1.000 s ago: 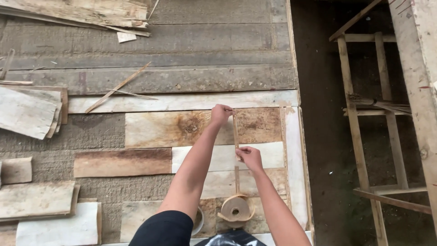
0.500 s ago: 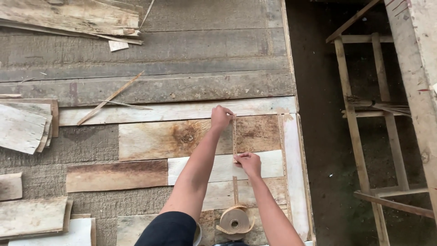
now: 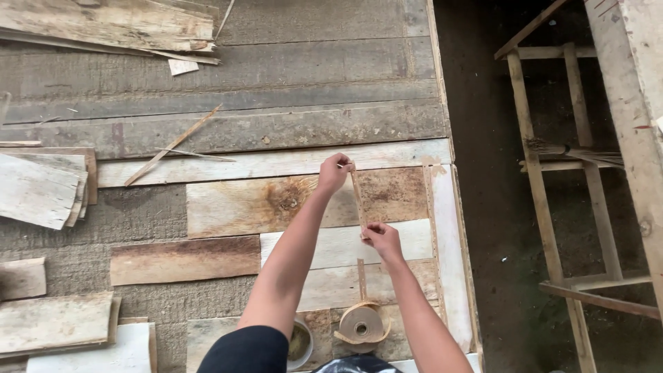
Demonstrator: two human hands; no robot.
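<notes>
Patchwork of veneer sheets [image 3: 228, 207] covers the floor; a wooden frame [image 3: 552, 207] stands at right. Left hand [image 3: 333, 173] pinches the far end of a tape strip [image 3: 358, 197], right hand [image 3: 382, 238] pinches it nearer; the tape roll [image 3: 361, 323] lies nearest

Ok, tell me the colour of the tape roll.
Light brown tape roll, seen in the head view.

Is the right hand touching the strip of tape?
Touching. The head view shows the right hand pinching the brown tape strip, which runs up to the left hand and down to the tape roll.
</notes>
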